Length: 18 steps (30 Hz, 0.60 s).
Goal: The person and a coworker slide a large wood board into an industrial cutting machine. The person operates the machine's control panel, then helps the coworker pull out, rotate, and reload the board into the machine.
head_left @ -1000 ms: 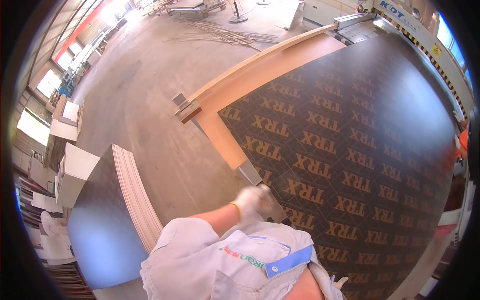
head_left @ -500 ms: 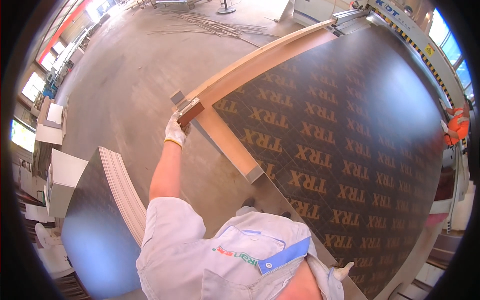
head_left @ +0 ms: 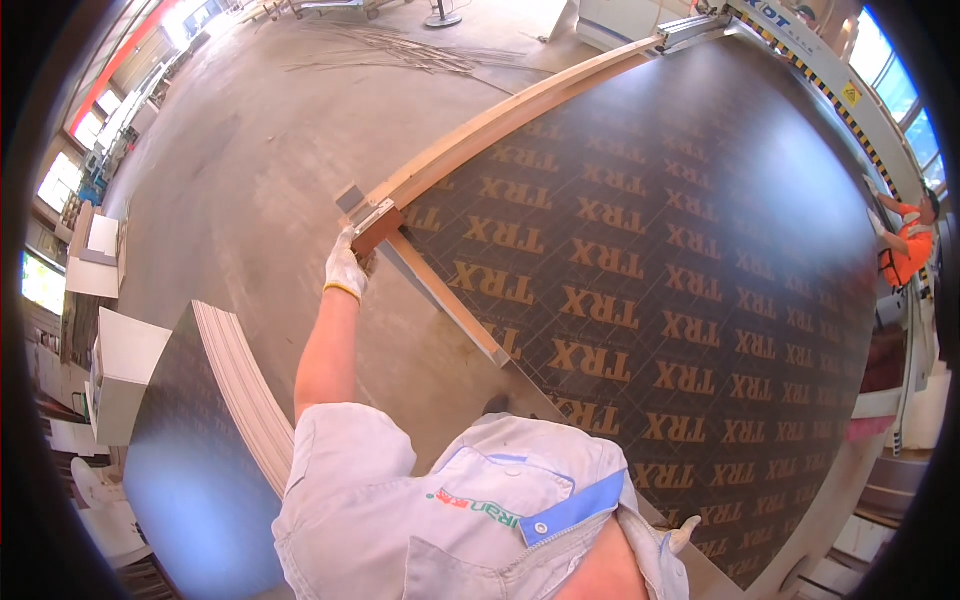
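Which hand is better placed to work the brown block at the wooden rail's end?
Left, likely: the left hand is at the brown block, while the right hand is farther off, by the dark panel.

A large dark panel point(head_left: 640, 285), printed with tan lettering, lay flat, spreading from the centre toward three o'clock. A reddish-brown block point(head_left: 378, 231) sat slantwise at ten o'clock, just beside its corner.

Head cam (fisheye, L of pair) looks down & fwd over wearer's shirt point(head_left: 375, 490), dark panel point(head_left: 640, 310) close by.
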Motion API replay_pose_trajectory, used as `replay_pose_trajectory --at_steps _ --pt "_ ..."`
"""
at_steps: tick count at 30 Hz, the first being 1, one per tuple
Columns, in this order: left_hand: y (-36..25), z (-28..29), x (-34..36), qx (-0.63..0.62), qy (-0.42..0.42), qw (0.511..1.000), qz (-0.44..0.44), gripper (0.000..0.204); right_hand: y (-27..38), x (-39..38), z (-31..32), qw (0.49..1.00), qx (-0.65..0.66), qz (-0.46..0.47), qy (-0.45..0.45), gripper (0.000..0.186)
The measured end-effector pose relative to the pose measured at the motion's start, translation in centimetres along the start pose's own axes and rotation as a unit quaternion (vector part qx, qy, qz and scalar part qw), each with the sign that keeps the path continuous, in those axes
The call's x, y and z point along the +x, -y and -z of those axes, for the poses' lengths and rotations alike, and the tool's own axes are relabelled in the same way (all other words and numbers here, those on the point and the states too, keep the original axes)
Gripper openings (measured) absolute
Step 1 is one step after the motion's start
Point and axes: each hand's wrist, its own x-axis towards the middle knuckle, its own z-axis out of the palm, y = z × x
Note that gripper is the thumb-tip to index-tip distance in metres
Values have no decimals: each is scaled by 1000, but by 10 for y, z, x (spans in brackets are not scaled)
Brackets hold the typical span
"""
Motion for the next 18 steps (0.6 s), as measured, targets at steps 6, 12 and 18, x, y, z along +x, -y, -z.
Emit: replay_pose_trajectory --at_steps 6,12,18 --pt "9 -11 5 6 -16 1000 5 41 24 -25 -26 1000 -6 -8 -7 96" --pt "29 -16 -9 0 9 996 -86 56 31 -17 -33 996 6 -85 3 86" --pt "130 -17 -122 515 84 796 -306 128 17 -20 -43 992 106 -72 -14 72"
